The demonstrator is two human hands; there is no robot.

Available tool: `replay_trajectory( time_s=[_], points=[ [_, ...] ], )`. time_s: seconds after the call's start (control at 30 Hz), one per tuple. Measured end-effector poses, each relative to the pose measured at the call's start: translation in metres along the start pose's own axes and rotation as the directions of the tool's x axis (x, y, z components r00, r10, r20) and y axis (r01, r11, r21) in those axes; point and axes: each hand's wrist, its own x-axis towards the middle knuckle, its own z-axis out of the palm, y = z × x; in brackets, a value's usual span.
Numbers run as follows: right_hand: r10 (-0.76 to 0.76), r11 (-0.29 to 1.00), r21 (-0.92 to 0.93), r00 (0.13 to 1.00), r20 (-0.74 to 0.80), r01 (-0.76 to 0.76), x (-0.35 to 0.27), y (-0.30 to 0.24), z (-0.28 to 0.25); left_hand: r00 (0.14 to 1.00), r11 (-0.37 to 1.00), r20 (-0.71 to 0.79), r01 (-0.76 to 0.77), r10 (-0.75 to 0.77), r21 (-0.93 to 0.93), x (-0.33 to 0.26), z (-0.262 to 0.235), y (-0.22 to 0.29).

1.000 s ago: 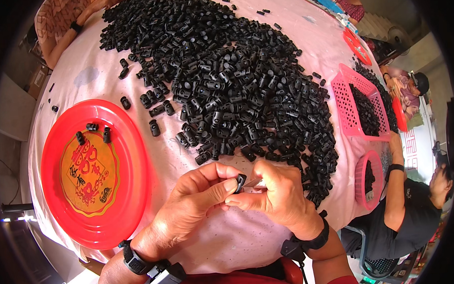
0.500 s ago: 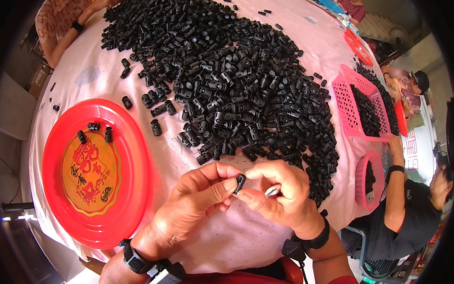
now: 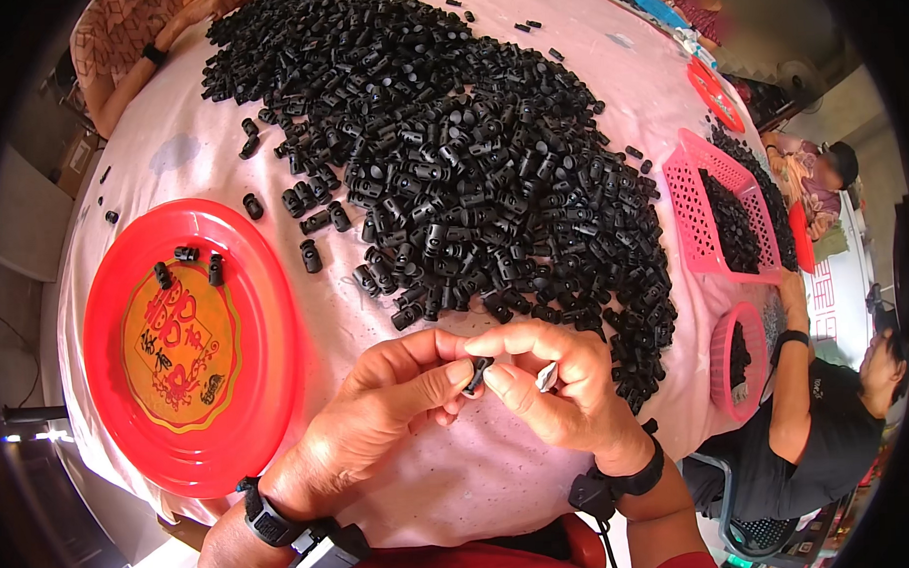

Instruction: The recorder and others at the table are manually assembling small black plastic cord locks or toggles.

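A small black plastic cord lock (image 3: 478, 374) is pinched between the thumb and fingers of my left hand (image 3: 403, 386). The thumb and index finger of my right hand (image 3: 548, 376) close in on the same piece from the right. A small silvery metal object (image 3: 547, 377) sticks out between the right fingers; its kind I cannot make out. Just beyond both hands lies a big heap of black cord locks (image 3: 471, 193). To the left, several cord locks (image 3: 186, 253) rest in a round red plastic tray (image 3: 106, 336) with a gold printed centre.
At the right stand a pink perforated basket (image 3: 687, 201) and a round pink basket (image 3: 728, 375), each holding black pieces. A co-worker in black (image 3: 830, 441) sits close on the right. Another person's arm (image 3: 127, 90) rests at the far left. A pink cloth (image 3: 432, 495) covers the table.
My right index finger has moved up and left to the top of the cord lock, meeting the left fingertips. The cord lock has tilted slightly; the left hand stays in place.
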Motion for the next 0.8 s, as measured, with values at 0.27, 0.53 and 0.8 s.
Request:
replay_trajectory(
  time_s=[0.27, 0.53, 0.8],
  points=[
    [0.016, 0.988, -0.150, 0.996, -0.083, -0.029, -0.006, 0.005, -0.006, 0.991, 0.986, -0.018, -0.131, 0.130, -0.107, 0.003, 0.003, -0.004],
    [-0.175, 0.932, -0.322, 0.985, -0.004, 0.164, 0.000, 0.003, -0.003, 0.983, 0.981, -0.062, -0.179, 0.175, -0.070, 0.004, 0.002, -0.009],
    [-0.120, 0.891, -0.437, 0.992, 0.028, 0.120, 0.001, 0.011, -0.006, 0.988, 0.988, 0.019, -0.154, 0.154, -0.023, 0.004, 0.005, -0.006]
  ],
)
